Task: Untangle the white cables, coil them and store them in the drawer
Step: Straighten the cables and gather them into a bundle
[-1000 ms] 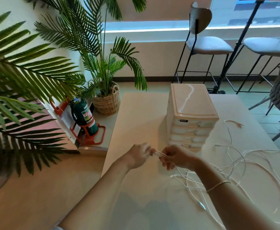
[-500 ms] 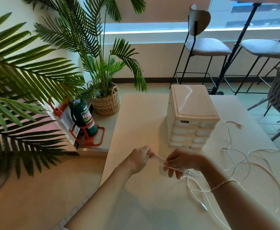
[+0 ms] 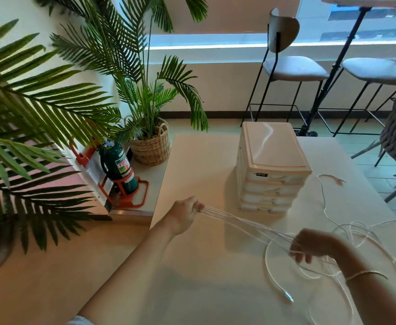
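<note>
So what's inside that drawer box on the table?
The drawer box has all its drawers shut. Through the cloudy fronts only pale blurs show, so their contents cannot be told. The cables are outside, stretched between the left hand and right hand.

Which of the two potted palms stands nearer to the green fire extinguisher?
The smaller palm in the woven basket pot, on the floor just right of the fire extinguisher. The other palm is only big fronds filling the left edge; its pot is not visible.
</note>
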{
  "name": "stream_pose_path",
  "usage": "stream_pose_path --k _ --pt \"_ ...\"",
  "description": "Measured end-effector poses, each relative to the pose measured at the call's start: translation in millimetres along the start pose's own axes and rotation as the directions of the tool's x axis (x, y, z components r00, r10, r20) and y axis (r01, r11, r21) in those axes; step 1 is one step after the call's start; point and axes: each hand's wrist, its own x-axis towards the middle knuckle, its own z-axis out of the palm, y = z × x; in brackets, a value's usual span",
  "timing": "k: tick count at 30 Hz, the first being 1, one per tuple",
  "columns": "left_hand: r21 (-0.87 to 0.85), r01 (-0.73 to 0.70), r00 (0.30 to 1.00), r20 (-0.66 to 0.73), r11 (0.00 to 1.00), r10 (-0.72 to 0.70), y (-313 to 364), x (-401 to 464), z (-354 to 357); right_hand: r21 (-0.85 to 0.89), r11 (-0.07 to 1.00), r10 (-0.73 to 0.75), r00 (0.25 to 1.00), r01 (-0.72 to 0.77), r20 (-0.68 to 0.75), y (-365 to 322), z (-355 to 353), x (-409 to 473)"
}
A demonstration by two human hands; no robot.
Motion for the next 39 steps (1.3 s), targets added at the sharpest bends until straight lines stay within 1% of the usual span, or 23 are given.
stream_pose_path --k 1,2,3,4,5,6,7,8,11,13,15,17,22,26,32,34,39 --pt "0.003 -0.004 1.0 0.008 1.0 0.004 0.9 0.3 1.4 -0.093 0.994 0.052 0.998 -0.049 0.031 6.6 0.0 1.1" --pt "0.002 -0.012 1.0 0.015 1.0 0.012 2.8 0.7 3.2 -0.169 0.983 0.067 0.998 -0.066 0.004 7.6 -0.9 0.5" --pt "-0.002 -0.019 1.0 0.021 1.0 0.019 5.6 1.3 5.2 -0.192 0.981 0.024 0.997 -0.037 -0.072 2.7 -3.3 -0.1" --pt "-0.004 -0.025 0.999 0.029 1.0 0.025 8.8 1.9 7.4 -0.128 0.991 -0.063 0.983 0.041 -0.173 -9.2 -4.8 -0.4" --pt "-0.001 -0.032 0.999 0.039 0.999 0.032 13.0 2.3 9.7 -0.023 0.987 -0.159 0.946 0.159 -0.283 -25.6 -4.7 -1.0" --pt "0.004 -0.039 0.998 0.05 0.999 0.038 17.6 3.0 12.7 0.079 0.954 -0.241 0.898 0.288 -0.37 -44.7 -4.0 -3.3" --pt "0.009 -0.048 0.997 0.059 0.999 0.048 22.2 4.2 15.9 0.15 0.907 -0.303 0.855 0.395 -0.42 -67.4 -1.2 -4.3" --pt "0.013 -0.055 0.996 0.066 0.998 0.054 25.9 5.5 18.6 0.181 0.869 -0.354 0.834 0.46 -0.423 -89.5 3.3 -6.1" --pt "0.035 -0.062 0.996 0.069 0.997 0.06 31.9 9.5 22.2 0.348 0.77 -0.413 0.834 0.534 -0.365 -127.9 19.4 -5.6" --pt "0.031 -0.057 0.996 0.069 0.998 0.055 29.7 9.8 20.1 0.409 0.75 -0.401 0.849 0.521 -0.345 -129.1 20.7 -3.8" --pt "0.005 -0.049 0.994 0.097 0.999 0.049 25.8 6.9 17.8 0.36 0.792 -0.386 0.862 0.493 -0.33 -120.9 16.1 2.8" --pt "-0.015 -0.035 0.988 0.153 0.999 0.036 21.8 3.7 17.9 0.31 0.819 -0.372 0.858 0.483 -0.354 -114.5 8.6 7.6" --pt "-0.101 0.052 0.963 0.268 0.994 -0.023 14.4 2.0 13.2 0.337 0.812 -0.354 0.861 0.477 -0.365 -105.2 -5.2 8.8" --pt "-0.182 0.125 0.932 0.358 0.975 -0.052 15.9 0.6 11.2 0.319 0.82 -0.349 0.857 0.475 -0.378 -100.0 -8.0 9.7" --pt "-0.231 0.171 0.864 0.502 0.958 -0.033 22.8 3.8 6.2 0.345 0.813 -0.318 0.853 0.47 -0.413 -91.6 -11.5 11.3" --pt "-0.239 0.185 0.855 0.517 0.953 -0.036 24.9 5.3 7.0 0.362 0.805 -0.317 0.856 0.47 -0.408 -92.3 -12.6 10.5" --pt "-0.257 0.203 0.847 0.531 0.945 -0.038 28.7 7.8 10.6 0.328 0.82 -0.339 0.859 0.47 -0.384 -95.3 -17.3 4.9"
